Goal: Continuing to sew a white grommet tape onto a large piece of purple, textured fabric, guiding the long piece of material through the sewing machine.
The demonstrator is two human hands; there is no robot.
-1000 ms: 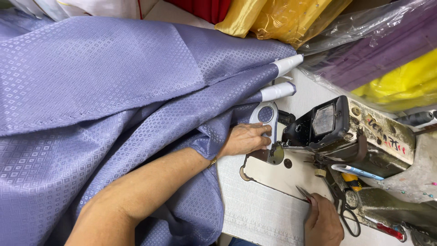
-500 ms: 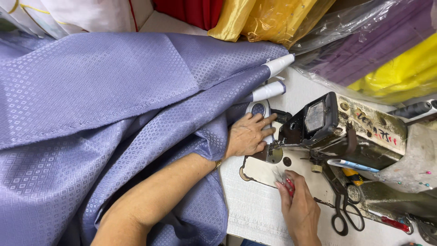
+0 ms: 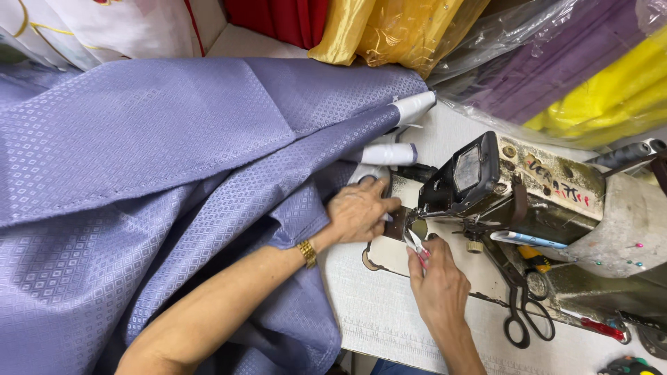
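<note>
**Right hand now at the needle with thread snips; left hand flat on the cloth**

1. Change since the earlier frames. A second ago I saw my right hand low at the table edge, near the black-handled scissors. Half a second ago it had come up over the white machine bed. Now it sits just below the presser foot, fingers closed on a small pair of thread snips with a red grip, tips pointing up at the needle area. My left hand has held its place: it lies palm down, fingers spread and grasping nothing, pressing the edge of the lavender diamond-patterned fabric against the bed just left of the needle. A gold watch band shows at that wrist.

2. Location of the cloth. Its bulk is heaped over the left of the table and covers my left forearm; only the hem reaches the machine.

3. Surroundings. The worn cream sewing machine head stands to the right. Two white thread cones lie beside the fabric. Bagged yellow and purple cloth is stacked behind.

4. Obstruction. The machine's black front housing hides the needle itself.
</note>
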